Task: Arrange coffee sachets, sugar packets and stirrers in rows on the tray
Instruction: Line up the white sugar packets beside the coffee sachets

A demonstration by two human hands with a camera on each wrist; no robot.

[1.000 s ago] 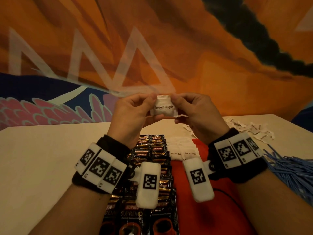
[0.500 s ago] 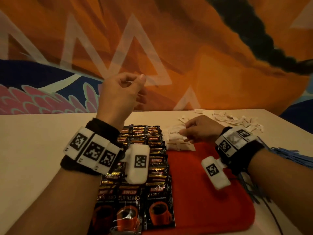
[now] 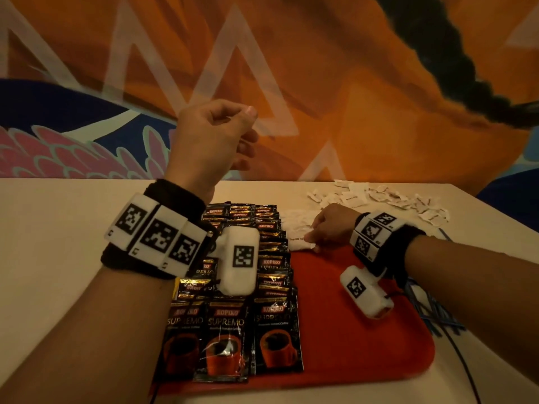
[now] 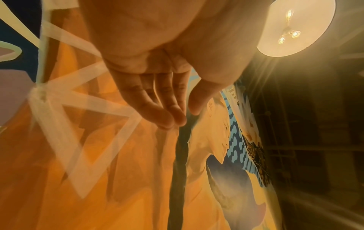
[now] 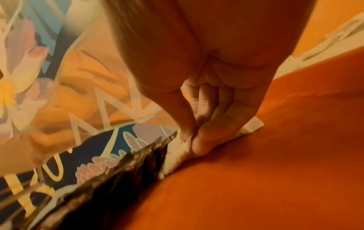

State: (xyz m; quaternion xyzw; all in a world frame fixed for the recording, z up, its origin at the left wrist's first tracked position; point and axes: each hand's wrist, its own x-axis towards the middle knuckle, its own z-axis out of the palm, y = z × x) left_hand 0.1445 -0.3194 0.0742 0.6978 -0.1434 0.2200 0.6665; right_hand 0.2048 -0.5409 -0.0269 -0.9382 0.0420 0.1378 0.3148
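A red tray [image 3: 353,348] lies in front of me. Black Kopiko coffee sachets [image 3: 277,330] fill its left part in overlapping rows. Beside them at the far end lies a short row of white sugar packets [image 3: 296,221]. My right hand [image 3: 313,237] is low on the tray and pinches a brown sugar packet [image 3: 299,242] at the near end of that row. In the right wrist view the right hand [image 5: 191,137] holds this sugar packet [image 5: 177,154] between thumb and fingers against the tray [image 5: 256,171]. My left hand [image 3: 245,126] hangs raised above the sachets, fingers relaxed and empty, as the left wrist view [image 4: 183,115] confirms.
Several loose sugar packets [image 3: 379,199] lie scattered on the beige table [image 3: 58,228] beyond the tray's far right corner. A bundle of blue stirrers [image 3: 434,313] lies off the tray's right edge. A painted wall rises right behind the table.
Both hands held the sugar packet up a second ago. The left hand let go and stayed raised. The right hand brought the packet down onto the tray beside the sachets.
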